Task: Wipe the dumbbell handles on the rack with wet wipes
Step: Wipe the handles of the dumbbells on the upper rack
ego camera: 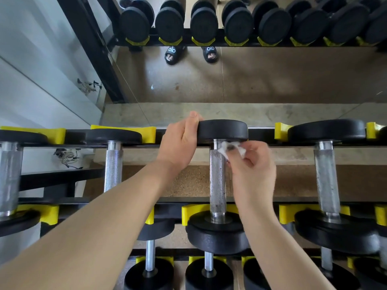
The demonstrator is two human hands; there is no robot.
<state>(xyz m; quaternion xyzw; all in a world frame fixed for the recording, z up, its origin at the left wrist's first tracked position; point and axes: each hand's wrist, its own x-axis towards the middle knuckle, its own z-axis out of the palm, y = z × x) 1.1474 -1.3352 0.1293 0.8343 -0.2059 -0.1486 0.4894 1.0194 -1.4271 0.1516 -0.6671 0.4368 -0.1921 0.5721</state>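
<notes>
A dumbbell with a knurled steel handle (217, 181) and black end weights lies across the top tier of the rack (125, 146), in the middle of the view. My left hand (180, 143) grips the left edge of its far black weight (224, 130). My right hand (253, 166) pinches a crumpled, soiled white wet wipe (231, 149) against the far end of the handle, just under that weight.
Neighbouring dumbbells lie left (113, 164) and right (326, 174) on the same tier in yellow cradles (281, 130). A lower tier holds several more dumbbells. A wall mirror behind the rack reflects dumbbells and two sandalled feet (189, 54). Loose cables (67, 158) lie at the left.
</notes>
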